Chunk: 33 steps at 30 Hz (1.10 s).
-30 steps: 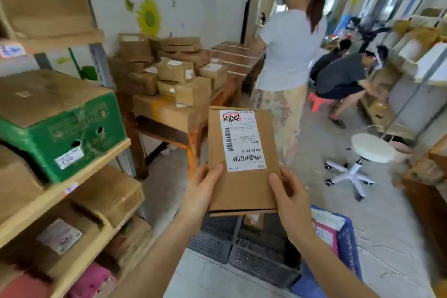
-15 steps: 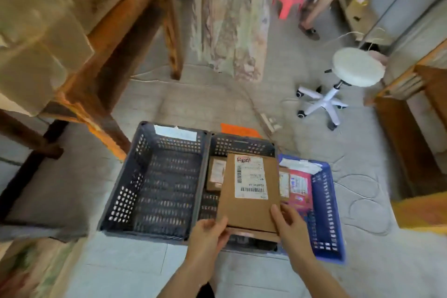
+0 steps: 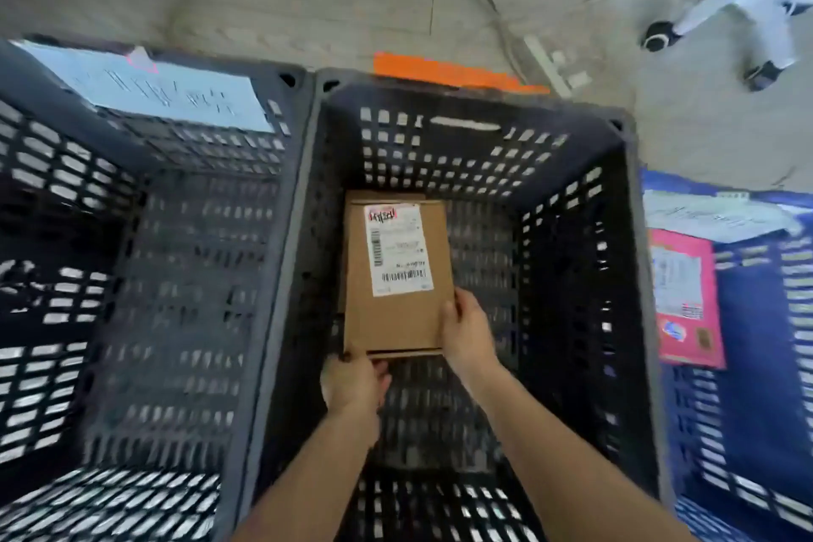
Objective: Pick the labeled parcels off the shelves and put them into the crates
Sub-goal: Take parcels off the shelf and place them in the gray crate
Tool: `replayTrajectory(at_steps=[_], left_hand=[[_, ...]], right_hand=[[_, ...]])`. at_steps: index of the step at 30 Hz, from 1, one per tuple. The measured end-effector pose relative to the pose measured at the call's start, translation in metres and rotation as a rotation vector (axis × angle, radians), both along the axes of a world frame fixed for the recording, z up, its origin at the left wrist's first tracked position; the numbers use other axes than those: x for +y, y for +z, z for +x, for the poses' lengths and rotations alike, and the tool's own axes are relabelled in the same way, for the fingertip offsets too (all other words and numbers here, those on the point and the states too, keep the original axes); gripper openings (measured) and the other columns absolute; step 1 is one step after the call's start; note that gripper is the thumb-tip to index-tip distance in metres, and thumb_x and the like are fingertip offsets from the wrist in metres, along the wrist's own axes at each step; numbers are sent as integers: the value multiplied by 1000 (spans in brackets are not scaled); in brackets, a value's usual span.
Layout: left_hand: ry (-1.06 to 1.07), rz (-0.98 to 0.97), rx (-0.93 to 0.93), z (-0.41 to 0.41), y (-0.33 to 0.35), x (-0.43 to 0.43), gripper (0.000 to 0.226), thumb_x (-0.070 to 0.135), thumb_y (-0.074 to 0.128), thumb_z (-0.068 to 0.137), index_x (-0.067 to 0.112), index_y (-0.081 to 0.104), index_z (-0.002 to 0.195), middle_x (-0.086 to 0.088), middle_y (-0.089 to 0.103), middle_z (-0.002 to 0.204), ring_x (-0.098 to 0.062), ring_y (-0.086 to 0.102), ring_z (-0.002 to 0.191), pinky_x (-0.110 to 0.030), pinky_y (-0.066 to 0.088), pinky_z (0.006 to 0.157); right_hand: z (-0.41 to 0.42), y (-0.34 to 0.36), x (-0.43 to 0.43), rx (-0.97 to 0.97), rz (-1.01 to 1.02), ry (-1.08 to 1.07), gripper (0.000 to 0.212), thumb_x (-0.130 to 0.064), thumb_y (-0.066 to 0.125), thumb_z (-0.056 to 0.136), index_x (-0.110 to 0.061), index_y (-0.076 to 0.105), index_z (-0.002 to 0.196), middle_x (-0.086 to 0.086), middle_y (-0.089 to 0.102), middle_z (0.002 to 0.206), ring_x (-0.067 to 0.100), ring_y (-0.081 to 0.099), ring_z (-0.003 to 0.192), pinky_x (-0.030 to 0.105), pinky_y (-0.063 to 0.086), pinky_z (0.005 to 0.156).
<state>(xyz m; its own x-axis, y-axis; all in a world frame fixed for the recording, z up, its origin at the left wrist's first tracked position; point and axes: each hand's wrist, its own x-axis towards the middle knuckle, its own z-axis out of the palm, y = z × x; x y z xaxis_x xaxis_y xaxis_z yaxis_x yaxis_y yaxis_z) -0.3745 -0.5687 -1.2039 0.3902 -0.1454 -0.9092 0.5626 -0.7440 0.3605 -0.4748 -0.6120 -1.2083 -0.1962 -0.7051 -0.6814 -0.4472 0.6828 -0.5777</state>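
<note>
Standing by, I see the person bent right over the middle crate (image 3: 572, 277), both arms reaching down inside it. The labeled parcel (image 3: 396, 317) sits low in there, nearer the far wall, lying flat with its label facing up.

The left hand (image 3: 354, 383) has the near edge at its left corner, with the fingers curled round the cardboard. The right hand (image 3: 466, 334) grips the right edge close to the near corner, its fingers (image 3: 459, 306) pinching the side. Holding the near end with both hands looks to me like a way to keep the box level and lay it down rather than drop it, with the label left readable.

Whether it already rests on the crate bottom I cannot tell. A strip of brown shows past its far and left edges, possibly another box beneath.

The left crate (image 3: 176, 277) stands touching the middle one, with a paper sheet (image 3: 162, 90) on its far rim. The blue crate (image 3: 748, 409) to the right holds a pink parcel (image 3: 684, 299). I'd guess each crate is its own destination.
</note>
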Motion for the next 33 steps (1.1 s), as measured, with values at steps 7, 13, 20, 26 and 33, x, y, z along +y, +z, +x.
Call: replayTrajectory(at_steps=[7,13,20,26,33], left_hand=[[-54,-3,-154,16,-124,-39,31,18,40,97,3,52,122,-15,58,121,-30,57,107,-40,47,95],[-62,-42,-61,19,-109,-28,39,33,46,92,8,55,121,-14,59,122,-31,57,110,-46,46,99],[-376,-155,-48,32,73,15,46,47,38,91,12,58,113,-9,60,123,-28,56,112,-43,44,101],[-371,-279,-123,92,261,45,44,37,38,98,12,49,132,-2,54,133,-22,51,122,-40,39,106],[-177,-418,-281,177,461,118,25,37,42,97,23,60,88,2,61,105,-19,59,108,-38,42,103]], right_hand=[[26,-98,-34,-31,-16,-27,35,-17,29,101,-14,43,133,6,57,117,22,53,109,29,39,90],[15,-71,-24,-39,34,40,43,-9,28,101,-12,30,144,-3,46,119,15,45,115,18,32,95],[1,70,12,100,102,194,44,-24,30,102,-14,31,144,8,46,141,21,54,109,34,41,97],[46,260,9,66,-54,511,39,-28,39,99,-11,49,133,-4,59,103,13,52,90,23,37,76],[150,461,36,-128,-317,770,35,-35,49,94,-15,60,121,1,61,125,17,54,118,31,40,99]])
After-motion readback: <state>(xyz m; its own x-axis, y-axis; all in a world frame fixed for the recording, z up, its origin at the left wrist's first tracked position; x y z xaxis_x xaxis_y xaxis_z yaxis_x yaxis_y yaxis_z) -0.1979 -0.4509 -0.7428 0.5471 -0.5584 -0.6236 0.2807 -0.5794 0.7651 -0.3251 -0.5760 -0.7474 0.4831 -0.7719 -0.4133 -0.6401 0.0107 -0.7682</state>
